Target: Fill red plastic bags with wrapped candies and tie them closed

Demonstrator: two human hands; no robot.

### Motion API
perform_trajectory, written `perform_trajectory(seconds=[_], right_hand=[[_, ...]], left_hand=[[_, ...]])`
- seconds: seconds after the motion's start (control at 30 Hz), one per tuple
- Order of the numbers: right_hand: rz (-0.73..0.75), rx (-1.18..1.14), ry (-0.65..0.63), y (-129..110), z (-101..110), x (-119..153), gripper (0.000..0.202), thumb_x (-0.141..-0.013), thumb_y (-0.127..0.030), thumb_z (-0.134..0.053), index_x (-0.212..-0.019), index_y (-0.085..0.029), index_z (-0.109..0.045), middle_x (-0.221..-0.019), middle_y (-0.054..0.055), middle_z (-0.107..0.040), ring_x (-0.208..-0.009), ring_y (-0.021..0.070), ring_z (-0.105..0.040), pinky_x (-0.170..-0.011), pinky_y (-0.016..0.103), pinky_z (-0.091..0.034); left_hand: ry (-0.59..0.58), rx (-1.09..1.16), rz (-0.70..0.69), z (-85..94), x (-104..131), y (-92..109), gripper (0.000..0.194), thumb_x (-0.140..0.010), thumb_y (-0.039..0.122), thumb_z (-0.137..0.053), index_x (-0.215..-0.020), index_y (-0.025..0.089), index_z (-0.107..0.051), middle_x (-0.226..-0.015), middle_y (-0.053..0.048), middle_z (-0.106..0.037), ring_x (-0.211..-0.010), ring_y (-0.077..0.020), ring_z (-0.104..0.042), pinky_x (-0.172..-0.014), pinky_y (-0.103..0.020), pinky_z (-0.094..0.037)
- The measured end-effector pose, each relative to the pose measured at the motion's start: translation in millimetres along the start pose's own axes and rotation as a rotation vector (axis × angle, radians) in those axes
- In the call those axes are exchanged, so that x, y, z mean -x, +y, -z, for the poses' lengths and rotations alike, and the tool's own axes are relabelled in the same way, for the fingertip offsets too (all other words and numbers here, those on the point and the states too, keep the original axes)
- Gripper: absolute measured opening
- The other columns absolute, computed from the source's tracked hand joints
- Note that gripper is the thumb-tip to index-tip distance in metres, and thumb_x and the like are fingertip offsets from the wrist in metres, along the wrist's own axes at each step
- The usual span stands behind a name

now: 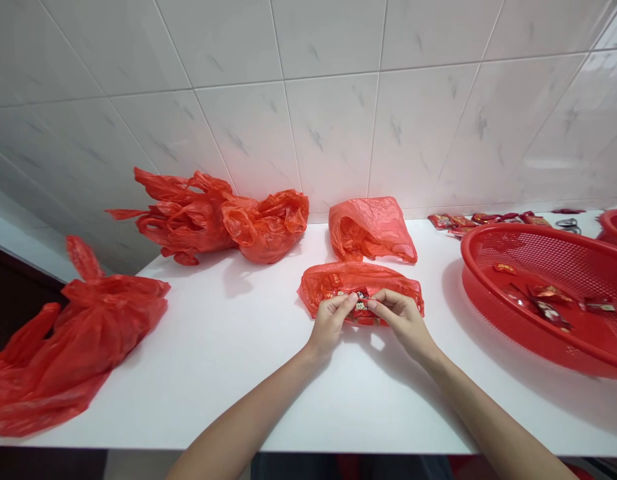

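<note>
The small printed packet (361, 301) sits between the two hands, just above the near red plastic bag (383, 273), at the middle of the white surface (228, 387). The left hand (328, 328) and the right hand (402, 319) seem to share it, one at each end, which probably keeps it level and lets both thumbs work on it. More small packets show at the bag beside the left fingers; whether they lie inside the film or on top of it, I cannot tell.

The bag lies low and spread out straight in front of the person, a placing that likely suits two hands meeting over it. A paler red bag (375, 223) rests just behind it, against the tiled wall (333, 133). Bunched red bags stand to the left, apart from the hands, their gathered tops perhaps holding the contents in. The perforated red basket (513, 340) stands to the right, its wrapped packets (551, 312) within easy reach of the right arm, it seems; further packets (441, 221) lie behind it.

Both forearms rise from the lower edge and converge, wrists low over the surface. The fingers of each hand are drawn in to a narrow pinch on the packet, thumbs uppermost and pointing toward each other; the lower fingers curl under, partly hidden.
</note>
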State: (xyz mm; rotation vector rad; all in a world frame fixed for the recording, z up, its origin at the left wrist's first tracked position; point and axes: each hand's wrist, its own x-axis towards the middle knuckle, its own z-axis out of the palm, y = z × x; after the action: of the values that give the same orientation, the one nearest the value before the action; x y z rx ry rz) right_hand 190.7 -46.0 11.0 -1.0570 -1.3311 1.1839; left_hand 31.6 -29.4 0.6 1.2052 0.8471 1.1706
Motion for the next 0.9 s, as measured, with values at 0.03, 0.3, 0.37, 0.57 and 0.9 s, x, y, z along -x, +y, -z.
perform_trajectory(seconds=[0.03,0.3,0.37,0.57,0.9], right_hand=[[-0.011,-0.023,0.020,0,1,-1,0.038,-0.080,-0.054,-0.072,-0.071,-0.018,-0.063,-0.069,0.000,-0.061,-0.066,0.0145,-0.053,-0.063,0.027,-0.042],[-0.020,-0.132,-0.048,-3,0,-1,0.032,-0.076,-0.047,-0.078,-0.071,-0.018,-0.065,-0.068,0.000,-0.062,-0.064,0.0136,-0.053,-0.062,0.027,-0.043],[-0.018,-0.142,-0.066,-2,-1,-1,0.032,-0.076,-0.046,-0.079,-0.071,-0.018,-0.065,-0.067,0.000,-0.061,-0.063,0.0128,-0.051,-0.062,0.027,-0.042],[-0.070,-0.192,-0.076,2,0,-4,0.034,-0.074,-0.049,-0.081,-0.074,-0.017,-0.069,-0.066,-0.001,-0.060,-0.062,0.0123,-0.049,-0.061,0.027,-0.042],[-0.087,-0.213,0.002,3,-2,-3,0.039,-0.072,-0.054,-0.079,-0.071,-0.018,-0.066,-0.066,0.001,-0.061,-0.061,0.0134,-0.050,-0.060,0.028,-0.043]], left_hand=[[-0.010,0.001,0.015,-0.2,0,0,0.046,-0.080,0.057,-0.069,-0.061,0.015,-0.068,-0.062,-0.002,-0.060,-0.063,-0.0133,-0.052,-0.065,-0.028,-0.044],[-0.010,-0.055,-0.014,-0.4,1,-2,0.042,-0.075,0.055,-0.075,-0.063,0.015,-0.068,-0.060,0.000,-0.055,-0.061,-0.0126,-0.048,-0.064,-0.027,-0.041],[0.007,-0.067,-0.035,0.0,0,-4,0.044,-0.075,0.057,-0.074,-0.064,0.015,-0.067,-0.059,0.001,-0.054,-0.060,-0.0120,-0.047,-0.062,-0.027,-0.040],[0.007,-0.118,-0.111,1.2,1,-12,0.040,-0.082,0.055,-0.069,-0.070,0.016,-0.067,-0.069,-0.002,-0.064,-0.069,-0.0160,-0.058,-0.071,-0.029,-0.046],[0.018,-0.246,-0.190,1.7,6,-7,0.030,-0.086,0.042,-0.068,-0.067,0.018,-0.068,-0.069,-0.002,-0.064,-0.068,-0.0163,-0.057,-0.071,-0.029,-0.045]])
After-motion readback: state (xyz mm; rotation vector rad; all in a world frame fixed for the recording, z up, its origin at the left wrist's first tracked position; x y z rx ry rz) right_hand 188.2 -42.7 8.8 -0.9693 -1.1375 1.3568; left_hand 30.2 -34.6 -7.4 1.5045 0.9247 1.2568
